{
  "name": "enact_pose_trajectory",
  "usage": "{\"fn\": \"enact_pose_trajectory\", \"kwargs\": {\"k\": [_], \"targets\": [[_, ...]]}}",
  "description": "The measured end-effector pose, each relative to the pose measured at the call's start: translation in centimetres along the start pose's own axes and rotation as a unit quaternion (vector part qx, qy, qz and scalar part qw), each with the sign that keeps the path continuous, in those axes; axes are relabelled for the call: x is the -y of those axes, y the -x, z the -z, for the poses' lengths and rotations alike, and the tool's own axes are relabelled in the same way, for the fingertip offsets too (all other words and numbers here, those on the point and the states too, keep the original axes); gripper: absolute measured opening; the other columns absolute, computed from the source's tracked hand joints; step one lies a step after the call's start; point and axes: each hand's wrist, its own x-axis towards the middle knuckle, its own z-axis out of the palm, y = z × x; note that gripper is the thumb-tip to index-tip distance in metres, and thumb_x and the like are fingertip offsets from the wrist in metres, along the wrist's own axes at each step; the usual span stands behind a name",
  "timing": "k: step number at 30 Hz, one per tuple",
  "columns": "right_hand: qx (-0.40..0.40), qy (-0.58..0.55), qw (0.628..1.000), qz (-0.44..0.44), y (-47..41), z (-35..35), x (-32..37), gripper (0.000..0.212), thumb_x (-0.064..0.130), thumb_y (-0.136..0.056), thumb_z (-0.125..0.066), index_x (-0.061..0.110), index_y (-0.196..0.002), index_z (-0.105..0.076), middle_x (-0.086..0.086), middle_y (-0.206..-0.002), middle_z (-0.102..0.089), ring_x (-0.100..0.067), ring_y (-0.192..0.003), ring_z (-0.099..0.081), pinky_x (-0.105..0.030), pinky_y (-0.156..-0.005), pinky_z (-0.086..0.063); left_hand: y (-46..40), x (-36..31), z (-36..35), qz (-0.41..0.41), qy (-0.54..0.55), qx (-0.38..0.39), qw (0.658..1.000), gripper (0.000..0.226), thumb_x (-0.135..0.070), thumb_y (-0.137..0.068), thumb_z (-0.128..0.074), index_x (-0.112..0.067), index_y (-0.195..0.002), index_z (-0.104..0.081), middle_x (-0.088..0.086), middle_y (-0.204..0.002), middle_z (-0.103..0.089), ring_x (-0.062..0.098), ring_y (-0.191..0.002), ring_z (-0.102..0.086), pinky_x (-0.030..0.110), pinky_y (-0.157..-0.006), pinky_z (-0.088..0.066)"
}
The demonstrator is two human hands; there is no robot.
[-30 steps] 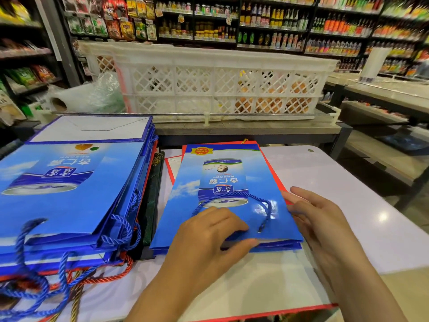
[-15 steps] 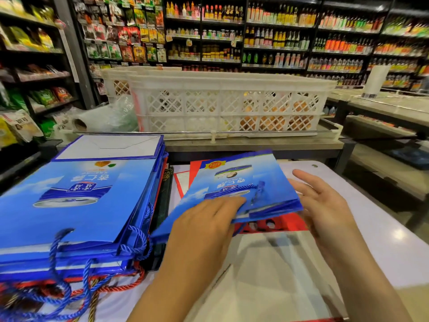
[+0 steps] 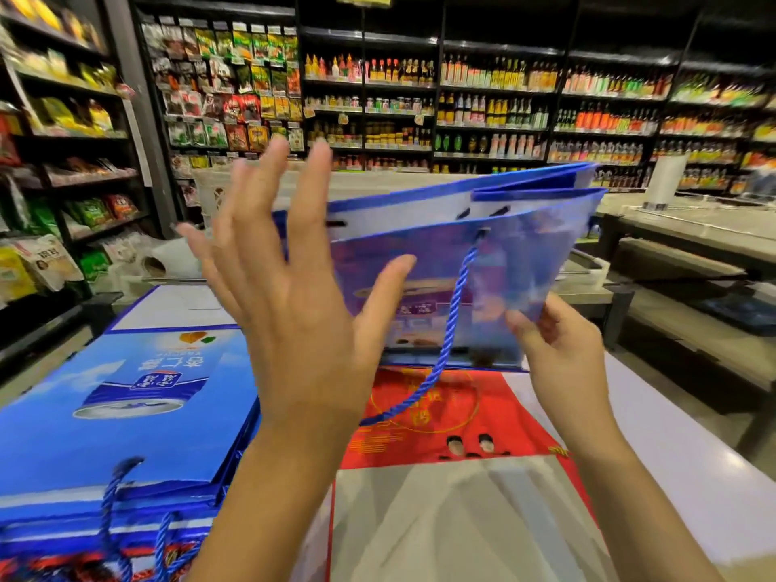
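Note:
A blue paper gift bag [image 3: 495, 262] with a blue rope handle [image 3: 445, 342] is raised in the air above the table, its mouth partly spread. My right hand [image 3: 558, 350] pinches its lower right corner. My left hand [image 3: 294, 296] is raised with fingers straight and spread, the thumb against the bag's left side. Below it a flat red gift bag [image 3: 445, 417] lies on the white table [image 3: 680, 468].
A stack of flat blue bags [image 3: 126, 396] with rope handles lies at the left. A white plastic crate [image 3: 214, 195] stands behind my left hand. Store shelves with bottles and packets fill the background. A counter [image 3: 693, 228] runs at the right.
The blue bag went from flat on the table to lifted in the air and partly spread open. My left hand let go and spread; the red bag beneath is uncovered.

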Motion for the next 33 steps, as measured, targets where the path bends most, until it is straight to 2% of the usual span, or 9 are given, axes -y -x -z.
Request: {"fn": "enact_pose_trajectory", "kwargs": {"k": [2, 5, 9, 12, 15, 21, 26, 29, 33], "targets": [[-0.029, -0.017, 0.999, -0.002, -0.9, 0.1, 0.5, 0.025, 0.005, -0.091, -0.059, 0.029, -0.086, -0.064, 0.023, -0.081, -0.07, 0.006, -0.076, -0.061, -0.016, -0.071, -0.049, 0.2, 0.6, -0.1, 0.063, 0.052, -0.015, 0.997, 0.09, -0.068, -0.087, -0.042, 0.001, -0.144, -0.031, 0.026, -0.149, -0.027, 0.031, -0.141, -0.02, 0.05, -0.117, -0.012], [-0.049, -0.073, 0.995, -0.037, -1.9, 0.8, 1.4, 0.019, 0.013, -0.094, -0.057, 0.03, -0.091, -0.064, 0.021, -0.087, -0.072, 0.001, -0.081, -0.067, -0.019, -0.067, -0.054, 2.8, 2.9, -1.5, 0.147, 0.145, 0.029, 0.978, 0.086, -0.051, -0.084, -0.055, -0.011, -0.15, -0.017, 0.007, -0.155, -0.018, 0.009, -0.142, -0.014, 0.013, -0.113, -0.01], [-0.058, -0.14, 0.983, -0.103, -2.1, 1.7, 1.9, 0.012, 0.022, -0.096, -0.054, 0.028, -0.1, -0.064, 0.006, -0.105, -0.072, -0.016, -0.091, -0.071, -0.035, -0.072, -0.057, 5.5, 4.8, -3.5, 0.34, 0.259, 0.153, 0.891, 0.09, -0.057, -0.074, -0.057, -0.025, -0.15, -0.018, -0.01, -0.149, -0.03, 0.005, -0.138, -0.027, 0.028, -0.115, -0.025], [-0.101, -0.175, 0.969, -0.143, -2.0, 1.9, 1.8, 0.013, 0.021, -0.093, -0.059, 0.022, -0.106, -0.059, -0.003, -0.103, -0.073, -0.017, -0.087, -0.072, -0.034, -0.067, -0.058, 7.1, 5.1, -3.7, 0.386, 0.306, 0.196, 0.848, 0.056, -0.039, -0.089, -0.061, -0.021, -0.138, -0.042, -0.02, -0.123, -0.055, 0.006, -0.123, -0.049, 0.031, -0.103, -0.04], [-0.1, -0.184, 0.961, -0.179, -1.7, 2.2, 1.7, 0.025, 0.021, -0.092, -0.061, 0.016, -0.115, -0.054, -0.005, -0.104, -0.072, -0.016, -0.082, -0.073, -0.035, -0.066, -0.058, 7.6, 4.7, -3.3, 0.343, 0.3, 0.185, 0.871, 0.014, -0.022, -0.092, -0.062, -0.026, -0.106, -0.064, -0.014, -0.1, -0.071, 0.006, -0.097, -0.065, 0.031, -0.084, -0.051], [0.033, -0.24, 0.955, -0.171, -1.2, 3.6, 2.8, 0.047, 0.019, -0.089, -0.057, 0.03, -0.134, -0.049, 0.004, -0.12, -0.067, -0.02, -0.104, -0.068, -0.028, -0.065, -0.06, 4.2, 3.4, -1.6, 0.33, 0.28, 0.12, 0.894, 0.012, -0.022, -0.092, -0.062, -0.033, -0.094, -0.063, -0.009, -0.093, -0.072, 0.016, -0.088, -0.069, 0.045, -0.079, -0.056], [0.123, -0.239, 0.954, -0.133, -0.6, 0.6, 3.4, 0.087, -0.003, -0.068, -0.072, 0.032, -0.14, -0.039, -0.001, -0.109, -0.071, -0.015, -0.093, -0.07, -0.023, -0.066, -0.055, 0.2, 4.2, 1.9, 0.261, 0.221, 0.099, 0.935, 0.014, -0.022, -0.09, -0.062, -0.031, -0.101, -0.062, -0.01, -0.088, -0.071, 0.006, -0.079, -0.068, 0.027, -0.067, -0.054], [0.128, -0.23, 0.952, -0.154, 0.1, -3.5, 3.6, 0.071, -0.016, -0.072, -0.065, 0.022, -0.13, -0.048, -0.008, -0.1, -0.069, -0.011, -0.082, -0.069, -0.02, -0.065, -0.054, -1.3, 6.5, 4.2, 0.239, 0.168, 0.104, 0.951, 0.012, -0.018, -0.09, -0.062, -0.025, -0.1, -0.062, -0.017, -0.071, -0.068, -0.005, -0.065, -0.064, 0.011, -0.053, -0.045], [0.123, -0.244, 0.947, -0.169, 1.1, -9.0, 4.8, 0.051, -0.021, -0.076, -0.061, 0.017, -0.109, -0.056, -0.009, -0.093, -0.066, -0.004, -0.069, -0.066, -0.016, -0.061, -0.052, -2.4, 10.4, 7.3, 0.259, 0.109, 0.114, 0.953, 0.01, -0.02, -0.091, -0.062, -0.022, -0.101, -0.065, -0.01, -0.077, -0.069, 0.0, -0.063, -0.063, 0.02, -0.056, -0.049]]}}
